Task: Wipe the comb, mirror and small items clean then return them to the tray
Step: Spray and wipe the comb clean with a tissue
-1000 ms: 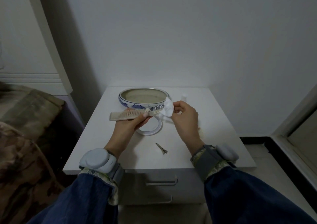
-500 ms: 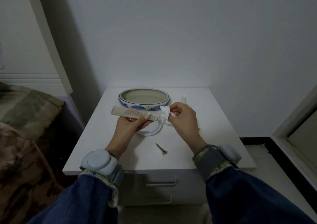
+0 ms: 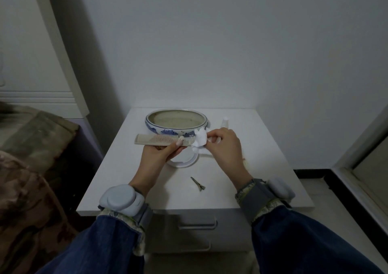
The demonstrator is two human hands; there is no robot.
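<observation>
Left hand gripped the beige plastic comb mid-frame, long axis running left-right; right hand pinched crumpled white tissue at its right end.

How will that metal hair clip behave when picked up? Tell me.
The hair clip looks thin and flat against the nightstand top, so probably light and fiddly to pinch. Being metal, it is likely stiff and may slide. It seems unlikely to roll.
</observation>
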